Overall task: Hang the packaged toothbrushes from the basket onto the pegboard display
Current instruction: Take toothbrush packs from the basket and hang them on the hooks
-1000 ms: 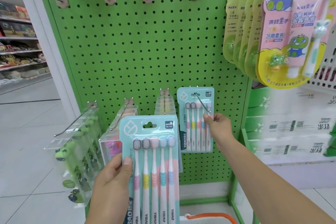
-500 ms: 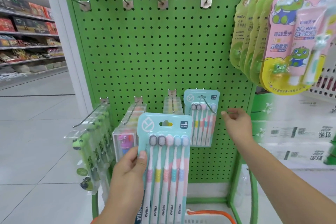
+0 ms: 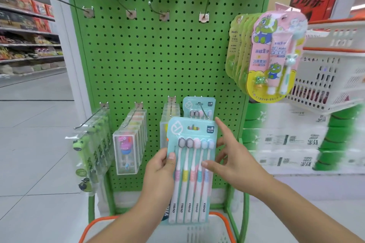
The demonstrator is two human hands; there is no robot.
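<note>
Teal five-brush pack held upright at lower centre of the frame

The toothbrush pack point(image 3: 190, 171) is a teal card with five brushes side by side, heads up, handles down. Behind its top edge a second, matching pack point(image 3: 198, 107) hangs on a hook of the green pegboard point(image 3: 158, 61), at centre. The orange-rimmed white basket point(image 3: 215, 229) sits at the bottom edge.
</note>
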